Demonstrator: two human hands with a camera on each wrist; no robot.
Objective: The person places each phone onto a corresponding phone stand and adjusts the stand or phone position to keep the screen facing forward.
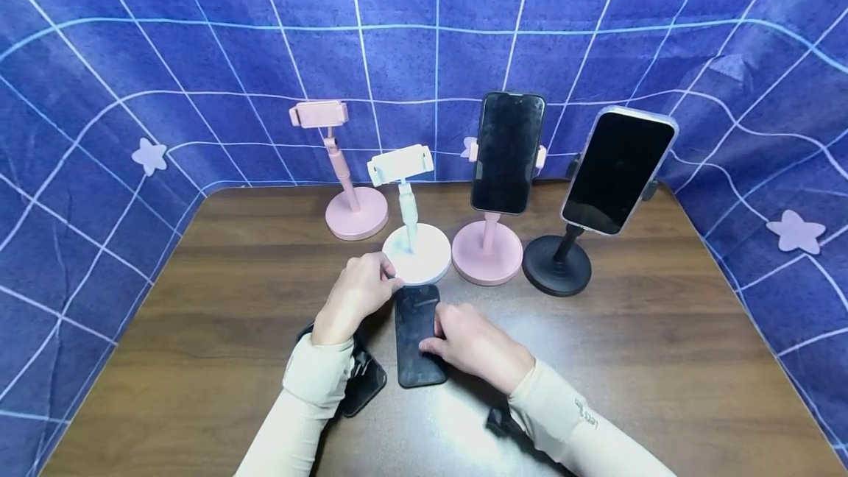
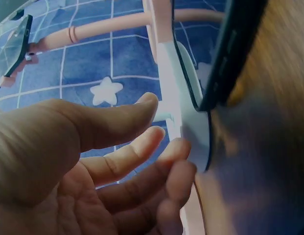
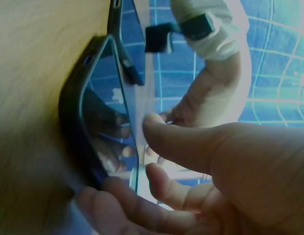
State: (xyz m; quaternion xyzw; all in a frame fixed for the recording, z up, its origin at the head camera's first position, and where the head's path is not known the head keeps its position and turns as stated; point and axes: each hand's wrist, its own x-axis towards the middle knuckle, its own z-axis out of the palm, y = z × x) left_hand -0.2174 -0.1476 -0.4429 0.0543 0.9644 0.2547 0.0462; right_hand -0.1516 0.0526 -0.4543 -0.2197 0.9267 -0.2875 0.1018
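Observation:
A dark phone [image 1: 416, 344] lies screen up on the table, just in front of the white phone stand [image 1: 417, 260]. My right hand [image 1: 480, 344] is at the phone's right side; in the right wrist view its fingertips [image 3: 95, 200] are at the edge of the phone [image 3: 105, 107], and the thumb stands apart from them. My left hand [image 1: 358, 289] is by the front left of the white stand's base, near the phone's far left corner. In the left wrist view its fingers [image 2: 178, 181] are loosely bent, with nothing between them and the thumb. Whether they touch the base I cannot tell.
A second dark phone [image 1: 364, 389] lies partly under my left forearm. An unloaded pink stand [image 1: 358, 216] is at back left. To the right, another pink stand [image 1: 486, 260] and a black stand [image 1: 556, 271] each hold a phone. A blue gridded cloth [image 1: 397, 57] surrounds the table.

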